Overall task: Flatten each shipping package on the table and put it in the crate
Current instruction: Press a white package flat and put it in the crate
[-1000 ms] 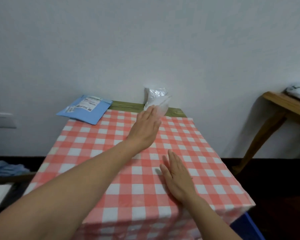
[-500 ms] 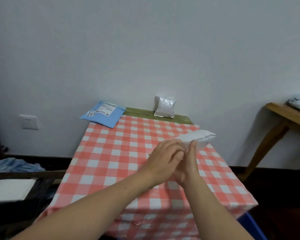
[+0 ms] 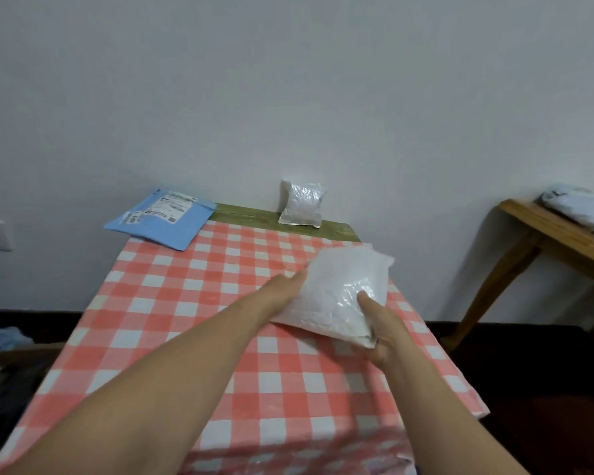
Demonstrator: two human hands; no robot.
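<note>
Pinching the white bubble mailer (image 3: 343,293) by its near corner with your right hand (image 3: 388,334), left hand (image 3: 278,293) spread along its edge, you hold it low over the desk (image 3: 186,320), probably about to flatten it: lay it down, press.

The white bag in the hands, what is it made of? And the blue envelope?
The white bag looks like thin shiny plastic, maybe bubble-padded: it glints and has a pebbly, crinkled skin. The blue envelope seems smooth, duller plastic or coated paper, lying flat with a white label stuck on.
</note>
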